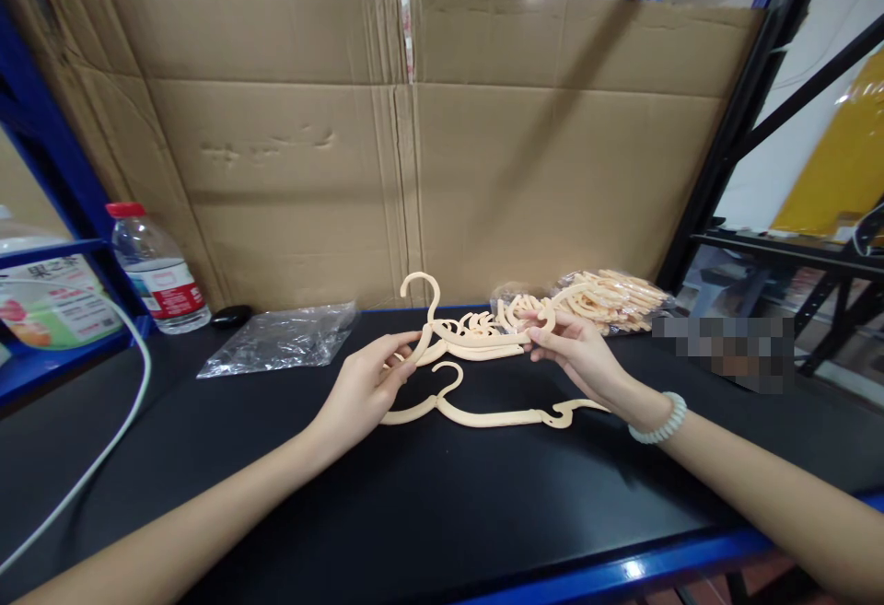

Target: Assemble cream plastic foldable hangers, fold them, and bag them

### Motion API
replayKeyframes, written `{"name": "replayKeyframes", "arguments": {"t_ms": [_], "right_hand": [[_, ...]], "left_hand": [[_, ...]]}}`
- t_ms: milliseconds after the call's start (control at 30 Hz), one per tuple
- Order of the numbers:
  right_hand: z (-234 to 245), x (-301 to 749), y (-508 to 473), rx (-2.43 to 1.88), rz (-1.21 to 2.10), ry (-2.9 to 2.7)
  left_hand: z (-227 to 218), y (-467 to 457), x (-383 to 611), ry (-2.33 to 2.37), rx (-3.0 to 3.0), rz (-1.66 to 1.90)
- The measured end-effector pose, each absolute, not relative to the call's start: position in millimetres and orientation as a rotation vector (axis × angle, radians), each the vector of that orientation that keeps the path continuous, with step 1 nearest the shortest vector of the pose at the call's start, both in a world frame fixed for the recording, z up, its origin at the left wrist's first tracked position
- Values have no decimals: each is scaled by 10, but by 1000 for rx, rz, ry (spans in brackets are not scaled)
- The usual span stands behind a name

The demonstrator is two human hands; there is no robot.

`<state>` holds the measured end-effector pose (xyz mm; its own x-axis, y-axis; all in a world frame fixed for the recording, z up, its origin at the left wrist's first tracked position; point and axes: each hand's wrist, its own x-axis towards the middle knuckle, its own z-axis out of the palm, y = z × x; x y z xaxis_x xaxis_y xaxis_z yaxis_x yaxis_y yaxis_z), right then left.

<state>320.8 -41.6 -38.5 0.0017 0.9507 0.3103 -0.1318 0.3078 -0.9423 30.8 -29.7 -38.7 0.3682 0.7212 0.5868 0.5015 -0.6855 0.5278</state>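
Observation:
A cream plastic clothes hanger (473,340) is held up over the black table, its hook (423,281) pointing upward. My left hand (366,379) pinches its left arm between thumb and fingers. At its right end, my right hand (580,352) grips it, and a small curved end piece (551,317) shows at the fingertips. Whether that piece is joined to the arm I cannot tell. Below, a second cream hanger (490,419) lies on the table, with a notched piece at its right end. My left hand covers part of its left arm.
Behind my right hand lie clear bags of cream hanger parts (614,301), with loose curved parts (476,322) beside them. A flat clear bag (280,338), a red-capped bottle (162,278) and a white cable (144,375) are at left. Cardboard (290,145) walls the table's back.

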Motion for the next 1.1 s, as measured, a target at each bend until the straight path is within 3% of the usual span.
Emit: {"name": "replayKeyframes", "arguments": {"t_ms": [300,500,667,1100], "right_hand": [[-188,3683,-313,-826,1154,-1436],[-23,4063,-307,-1105,1074,-2047],[10,3984,-364,-1098,1022,-2494],[-82,3886,-422,-1291,905,-2681]], "left_hand": [[-122,-265,169,1184,2650,934],[98,-396,94,1024,2821,392],[152,-557,146,1054,2710,24],[54,-498,80,1013,2772,80]]}}
